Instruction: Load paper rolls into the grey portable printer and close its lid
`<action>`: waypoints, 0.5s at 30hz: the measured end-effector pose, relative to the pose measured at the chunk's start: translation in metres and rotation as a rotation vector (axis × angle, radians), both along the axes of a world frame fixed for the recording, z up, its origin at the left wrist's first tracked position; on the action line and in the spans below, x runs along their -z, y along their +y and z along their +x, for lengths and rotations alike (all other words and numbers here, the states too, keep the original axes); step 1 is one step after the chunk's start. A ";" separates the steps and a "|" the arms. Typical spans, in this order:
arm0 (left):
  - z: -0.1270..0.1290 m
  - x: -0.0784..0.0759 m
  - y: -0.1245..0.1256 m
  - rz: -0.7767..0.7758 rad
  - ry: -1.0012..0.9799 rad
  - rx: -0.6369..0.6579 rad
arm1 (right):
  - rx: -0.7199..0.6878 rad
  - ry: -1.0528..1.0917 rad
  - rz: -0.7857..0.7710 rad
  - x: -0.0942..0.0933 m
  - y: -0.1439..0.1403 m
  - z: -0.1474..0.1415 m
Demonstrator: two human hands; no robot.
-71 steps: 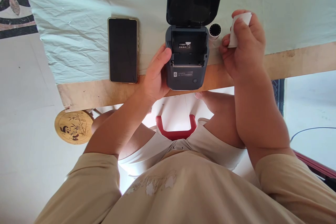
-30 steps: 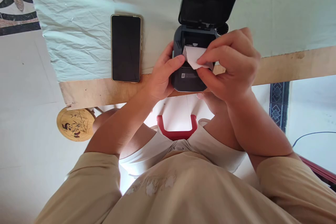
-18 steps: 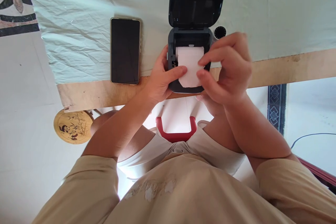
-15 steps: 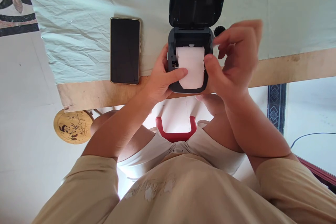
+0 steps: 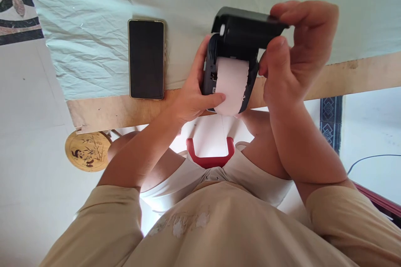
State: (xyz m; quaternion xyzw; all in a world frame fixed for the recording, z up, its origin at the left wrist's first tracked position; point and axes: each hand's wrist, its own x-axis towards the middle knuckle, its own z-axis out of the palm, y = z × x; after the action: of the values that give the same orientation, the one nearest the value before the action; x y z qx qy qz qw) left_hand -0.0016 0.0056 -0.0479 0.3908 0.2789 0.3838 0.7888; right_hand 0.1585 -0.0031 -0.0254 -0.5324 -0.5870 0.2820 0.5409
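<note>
A small black label printer (image 5: pixel 210 76) is held above the table's front edge, its hinged lid (image 5: pixel 247 29) partly raised. White paper (image 5: pixel 232 85) from a roll inside hangs out over the printer's front, with a ragged right edge. My left hand (image 5: pixel 196 94) is wrapped around the printer's left side, the thumb pressing on the paper. My right hand (image 5: pixel 297 50) pinches the right end of the lid between thumb and fingers. The lid hides the back of the paper compartment.
Left of the printer a dark-screened phone (image 5: pixel 146 59) lies on the pale green cloth (image 5: pixel 103 41). The wooden table edge (image 5: pixel 115 112) runs in front. Below are a round stool with a panda picture (image 5: pixel 87 151) and a red curved handle or frame (image 5: pixel 210 162).
The lid has swung from wide open down toward the printer body. My right hand has moved up from the printer's right side onto the lid. The printer has tilted slightly.
</note>
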 end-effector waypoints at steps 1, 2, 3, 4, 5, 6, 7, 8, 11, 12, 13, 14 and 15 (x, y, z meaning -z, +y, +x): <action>0.000 0.000 0.000 -0.007 0.000 0.003 | 0.028 -0.022 0.061 0.001 0.000 0.000; 0.000 0.001 0.000 -0.012 -0.005 0.006 | 0.050 -0.040 0.110 0.002 -0.001 -0.001; 0.001 0.001 0.000 -0.017 -0.013 0.007 | 0.031 -0.066 0.108 0.003 -0.001 -0.001; 0.001 0.001 0.000 -0.019 -0.022 0.001 | 0.015 -0.085 0.099 0.005 -0.001 0.000; 0.001 0.001 0.001 -0.021 -0.027 -0.008 | -0.001 -0.105 0.090 0.006 -0.001 0.001; 0.001 0.001 0.001 -0.023 -0.026 -0.017 | -0.017 -0.129 0.082 0.007 -0.001 0.002; 0.001 0.001 0.001 -0.026 -0.018 -0.021 | -0.030 -0.154 0.070 0.008 -0.001 0.003; 0.000 0.000 0.002 -0.031 -0.005 -0.021 | -0.041 -0.179 0.061 0.008 -0.002 0.004; -0.001 -0.001 0.002 -0.039 0.026 -0.011 | -0.071 -0.229 0.018 0.007 -0.003 0.007; -0.001 -0.002 0.002 -0.040 0.026 -0.007 | -0.083 -0.239 0.008 0.007 -0.003 0.008; -0.001 -0.003 0.001 -0.042 0.021 -0.004 | -0.100 -0.249 0.005 0.007 -0.004 0.008; -0.001 -0.004 0.001 -0.046 0.014 -0.003 | -0.119 -0.255 0.008 0.007 -0.004 0.008; -0.001 -0.005 0.000 -0.053 0.006 -0.004 | -0.130 -0.255 0.014 0.007 -0.004 0.008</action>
State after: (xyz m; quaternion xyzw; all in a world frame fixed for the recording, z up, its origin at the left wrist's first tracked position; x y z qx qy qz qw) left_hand -0.0027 0.0057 -0.0427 0.3707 0.2921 0.3765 0.7972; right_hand 0.1661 -0.0075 -0.0320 -0.5210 -0.6861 0.2423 0.4462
